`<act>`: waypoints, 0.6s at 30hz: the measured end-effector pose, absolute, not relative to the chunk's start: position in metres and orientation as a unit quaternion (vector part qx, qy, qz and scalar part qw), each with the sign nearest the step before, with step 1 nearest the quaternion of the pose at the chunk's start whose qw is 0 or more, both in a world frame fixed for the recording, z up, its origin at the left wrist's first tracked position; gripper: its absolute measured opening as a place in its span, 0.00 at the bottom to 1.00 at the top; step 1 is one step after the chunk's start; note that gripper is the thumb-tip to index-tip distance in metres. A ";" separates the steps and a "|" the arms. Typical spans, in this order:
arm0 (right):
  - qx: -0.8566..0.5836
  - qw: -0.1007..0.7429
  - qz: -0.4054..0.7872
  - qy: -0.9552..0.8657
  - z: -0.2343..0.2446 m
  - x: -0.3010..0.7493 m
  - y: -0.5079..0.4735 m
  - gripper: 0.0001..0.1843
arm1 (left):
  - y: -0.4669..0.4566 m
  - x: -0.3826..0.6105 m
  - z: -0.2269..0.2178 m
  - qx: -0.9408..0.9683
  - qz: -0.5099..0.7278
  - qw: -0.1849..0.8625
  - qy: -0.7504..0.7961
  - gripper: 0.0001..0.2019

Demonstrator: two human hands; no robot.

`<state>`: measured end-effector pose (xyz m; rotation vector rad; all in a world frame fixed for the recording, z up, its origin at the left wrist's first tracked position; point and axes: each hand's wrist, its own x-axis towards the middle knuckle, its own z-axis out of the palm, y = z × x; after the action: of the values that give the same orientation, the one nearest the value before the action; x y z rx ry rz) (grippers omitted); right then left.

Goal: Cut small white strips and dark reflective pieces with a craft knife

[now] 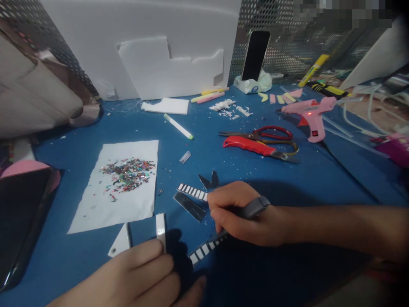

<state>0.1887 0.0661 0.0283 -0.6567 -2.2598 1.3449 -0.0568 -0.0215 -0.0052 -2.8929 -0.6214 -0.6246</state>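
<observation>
My right hand (243, 213) is closed around a dark grey marker pen (255, 208), its lower end pointing down at a black-and-white striped strip (204, 251). Near the bottom edge, my left hand (143, 273) has curled fingers, and one blurred fingertip reaches toward that strip; what the hand grips, if anything, is hidden. A plain white strip (160, 226) sticks out beyond its knuckles, beside a white triangular piece (121, 242) with a small hole. A second striped strip (193, 192), a black strip (189, 206) and pointed black pieces (209, 181) lie by my right hand.
White paper (86, 213) bearing colourful glitter bits (131, 175) lies left, near a dark phone (22, 213). Scissors (275, 133), a red-handled cutter (247, 146) and a pink glue gun (315, 114) with a cord are right. A green-tipped marker (179, 126) lies mid-table; another phone (255, 55) stands behind.
</observation>
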 end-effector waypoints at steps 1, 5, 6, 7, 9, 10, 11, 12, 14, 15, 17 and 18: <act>-0.234 0.214 0.485 -0.815 0.028 0.189 0.066 0.18 | -0.020 -0.055 -0.004 -0.954 -0.205 0.055 -0.212 0.16; -0.223 0.217 0.480 -0.820 0.027 0.188 0.066 0.18 | -0.010 -0.048 0.008 -0.952 -0.202 0.034 -0.226 0.16; -0.221 0.221 0.476 -0.822 0.026 0.188 0.066 0.18 | -0.006 -0.045 0.012 -0.954 -0.203 0.034 -0.219 0.16; -0.219 0.224 0.473 -0.823 0.026 0.187 0.066 0.18 | -0.002 -0.043 0.015 -0.954 -0.207 0.039 -0.213 0.17; -0.218 0.228 0.470 -0.824 0.025 0.187 0.066 0.18 | 0.003 -0.040 0.018 -0.951 -0.220 0.044 -0.211 0.22; -0.218 0.229 0.470 -0.824 0.025 0.187 0.066 0.18 | 0.005 -0.039 0.018 -0.949 -0.226 0.041 -0.214 0.24; -0.217 0.230 0.472 -0.823 0.025 0.187 0.067 0.17 | 0.006 -0.039 0.017 -0.948 -0.228 0.035 -0.218 0.25; -0.216 0.231 0.475 -0.822 0.026 0.187 0.067 0.17 | 0.006 -0.039 0.016 -0.949 -0.226 0.026 -0.220 0.25; -0.213 0.231 0.480 -0.819 0.026 0.187 0.067 0.17 | 0.005 -0.040 0.012 -0.951 -0.213 0.006 -0.224 0.24; -0.212 0.232 0.482 -0.818 0.026 0.187 0.066 0.17 | 0.004 -0.041 0.010 -0.952 -0.205 -0.002 -0.227 0.24; -0.211 0.232 0.485 -0.817 0.027 0.187 0.066 0.17 | 0.002 -0.043 0.007 -0.953 -0.197 -0.014 -0.229 0.23; -0.210 0.233 0.485 -0.816 0.027 0.187 0.066 0.16 | 0.002 -0.044 0.006 -0.953 -0.195 -0.018 -0.229 0.23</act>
<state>0.1874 0.0661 0.0267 -0.5783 -2.2422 1.3332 -0.0439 0.0018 0.0055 -3.0295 -0.7278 -0.6200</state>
